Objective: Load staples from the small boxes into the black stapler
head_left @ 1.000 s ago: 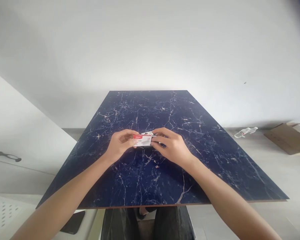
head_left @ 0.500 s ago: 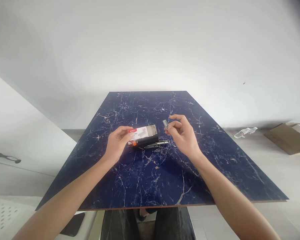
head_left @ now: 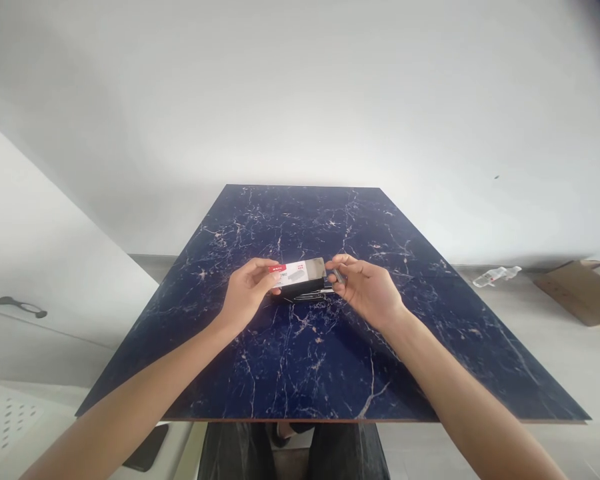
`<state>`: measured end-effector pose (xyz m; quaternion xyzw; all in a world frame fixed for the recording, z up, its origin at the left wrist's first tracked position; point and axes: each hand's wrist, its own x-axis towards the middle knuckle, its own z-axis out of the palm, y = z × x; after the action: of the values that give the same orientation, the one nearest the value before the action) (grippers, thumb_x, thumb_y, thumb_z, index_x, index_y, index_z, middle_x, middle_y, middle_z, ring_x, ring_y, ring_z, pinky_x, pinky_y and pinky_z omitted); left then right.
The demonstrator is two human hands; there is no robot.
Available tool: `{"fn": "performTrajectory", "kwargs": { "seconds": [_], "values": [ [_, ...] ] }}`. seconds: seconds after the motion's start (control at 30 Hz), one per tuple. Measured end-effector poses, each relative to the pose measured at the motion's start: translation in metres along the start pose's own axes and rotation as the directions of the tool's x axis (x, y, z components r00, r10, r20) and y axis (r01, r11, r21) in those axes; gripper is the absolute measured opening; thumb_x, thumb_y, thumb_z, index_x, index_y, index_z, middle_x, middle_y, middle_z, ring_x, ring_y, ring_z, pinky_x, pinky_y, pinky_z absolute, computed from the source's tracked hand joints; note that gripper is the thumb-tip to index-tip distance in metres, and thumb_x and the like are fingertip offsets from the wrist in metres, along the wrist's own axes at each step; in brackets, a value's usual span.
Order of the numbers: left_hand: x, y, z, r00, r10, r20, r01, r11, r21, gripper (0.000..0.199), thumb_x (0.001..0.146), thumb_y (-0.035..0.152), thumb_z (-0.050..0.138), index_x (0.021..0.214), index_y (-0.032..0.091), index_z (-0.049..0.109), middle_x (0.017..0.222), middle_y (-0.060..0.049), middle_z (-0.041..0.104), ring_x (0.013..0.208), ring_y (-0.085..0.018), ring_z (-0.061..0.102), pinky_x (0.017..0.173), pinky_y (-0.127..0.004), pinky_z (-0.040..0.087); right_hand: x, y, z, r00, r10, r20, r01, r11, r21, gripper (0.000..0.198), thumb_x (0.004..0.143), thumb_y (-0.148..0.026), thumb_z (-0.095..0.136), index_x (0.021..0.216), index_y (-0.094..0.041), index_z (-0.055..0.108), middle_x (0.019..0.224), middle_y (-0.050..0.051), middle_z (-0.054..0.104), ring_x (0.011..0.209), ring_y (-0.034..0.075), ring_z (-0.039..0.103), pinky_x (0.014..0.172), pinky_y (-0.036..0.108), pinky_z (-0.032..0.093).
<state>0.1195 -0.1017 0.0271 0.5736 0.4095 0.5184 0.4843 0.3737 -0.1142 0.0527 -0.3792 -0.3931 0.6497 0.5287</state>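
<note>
Between the thumb and fingers of my left hand is a small white-and-red staple box, its flap end pointing right. My right hand pinches a short grey strip of staples just right of the box's end. Behind and below the box lies a black stapler on the dark blue marbled table; its metal rail shows to the right, and the box and my left fingers cover part of it.
A brown cardboard box and a clear plastic bottle lie on the floor to the right. At the left stands a white cabinet with a dark handle. A dark flat object lies below the table's front left edge.
My left hand has brought the staple box slightly right and down. My right hand has lowered the staple strip close to the box's end, and its raised fingers have drawn in.
</note>
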Motion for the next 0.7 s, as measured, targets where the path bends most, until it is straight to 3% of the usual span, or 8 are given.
{"fn": "performTrajectory", "kwargs": {
  "seconds": [0.1,0.2,0.3,0.4,0.57,0.7],
  "values": [
    [0.0,0.0,0.0,1.0,-0.015,0.017,0.015,1.0,-0.022,0.028,0.085,0.039,0.078,0.103,0.019,0.072,0.108,-0.011,0.076,0.098,-0.027,0.072,0.064,-0.03,0.061,-0.002,0.0,0.002,0.993,-0.121,-0.017,0.111,0.951,-0.289,0.027,0.094,-0.038,0.054,0.096,-0.018,0.071,0.089,0.008,0.068,0.065,0.016,0.056,0.053,0.029,0.048],
    [-0.001,0.001,0.0,0.998,-0.021,0.052,0.022,1.0,-0.01,0.027,0.085,0.04,0.077,0.103,0.019,0.073,0.107,-0.011,0.075,0.099,-0.026,0.072,0.066,-0.03,0.062,-0.008,-0.002,0.009,0.986,-0.154,0.059,0.158,0.78,-0.605,0.035,0.096,-0.05,0.057,0.105,-0.02,0.074,0.078,0.003,0.066,0.062,0.015,0.053,0.052,0.027,0.041],
    [-0.003,0.003,-0.001,0.995,-0.007,0.103,0.003,0.999,0.047,0.028,0.085,0.039,0.079,0.104,0.021,0.073,0.11,-0.011,0.075,0.102,-0.027,0.071,0.066,-0.03,0.063,-0.011,-0.004,0.014,0.986,-0.155,0.067,0.155,0.671,-0.725,0.036,0.095,-0.051,0.058,0.106,-0.023,0.077,0.082,0.002,0.07,0.065,0.015,0.054,0.054,0.027,0.039],
    [-0.006,0.003,-0.001,0.99,0.018,0.137,-0.028,0.997,0.07,0.029,0.084,0.039,0.08,0.106,0.022,0.073,0.113,-0.011,0.074,0.104,-0.028,0.071,0.067,-0.031,0.064,-0.01,0.0,0.014,0.987,-0.161,0.03,0.137,0.715,-0.686,0.033,0.093,-0.051,0.063,0.104,-0.023,0.078,0.087,0.002,0.071,0.062,0.013,0.051,0.053,0.027,0.037],
    [-0.007,0.003,0.002,0.981,0.032,0.192,-0.043,0.998,0.05,0.033,0.082,0.038,0.082,0.107,0.02,0.072,0.115,-0.012,0.075,0.102,-0.027,0.073,0.074,-0.035,0.066,-0.003,0.012,0.011,0.995,0.009,0.096,0.025,0.937,-0.348,0.036,0.081,-0.052,0.078,0.094,-0.02,0.072,0.067,-0.004,0.056,0.051,0.008,0.03,0.047,0.025,0.025],
    [-0.008,0.004,0.005,0.961,0.009,0.278,0.004,0.999,-0.046,0.033,0.077,0.036,0.086,0.1,0.019,0.07,0.11,-0.011,0.077,0.095,-0.026,0.076,0.073,-0.037,0.066,-0.006,0.009,0.014,0.983,0.057,0.172,-0.002,0.952,-0.305,0.039,0.076,-0.053,0.083,0.087,-0.021,0.064,0.07,-0.005,0.058,0.049,0.007,0.029,0.046,0.025,0.023]
  ]
}}
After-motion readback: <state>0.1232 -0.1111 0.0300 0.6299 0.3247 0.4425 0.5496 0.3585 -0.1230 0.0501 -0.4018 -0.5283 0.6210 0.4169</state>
